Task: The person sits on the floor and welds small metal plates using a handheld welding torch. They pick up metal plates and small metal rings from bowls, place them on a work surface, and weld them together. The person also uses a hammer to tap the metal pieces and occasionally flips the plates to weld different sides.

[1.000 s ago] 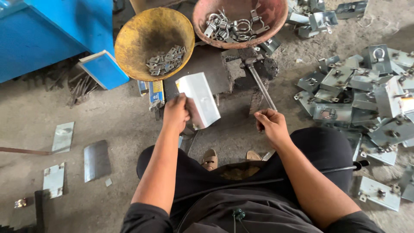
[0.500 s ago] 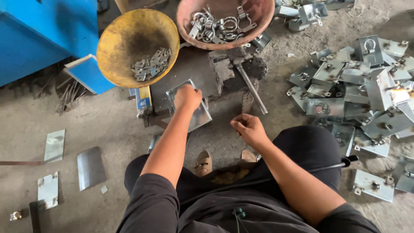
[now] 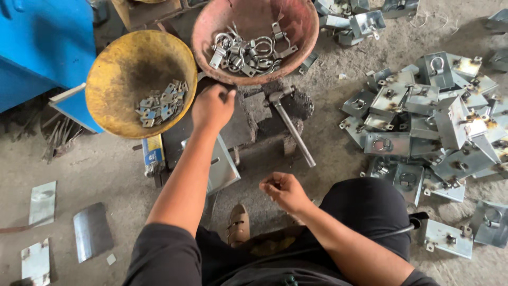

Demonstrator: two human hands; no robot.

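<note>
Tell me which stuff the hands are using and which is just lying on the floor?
In use:
- left hand at the red bowl of metal rings
- right hand, closed
- bent metal plate under the left arm
- hammer

Lying about:
- pile of finished plates
- yellow bowl
- flat scraps

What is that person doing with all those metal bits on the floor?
A person sits on the floor. Their left hand reaches to the rim of the red bowl of metal rings, over a metal plate. Their right hand is loosely closed above their lap; anything it holds is too small to see. A hammer lies in front, a yellow bowl of small pieces on the left, and a plate pile on the right.
</note>
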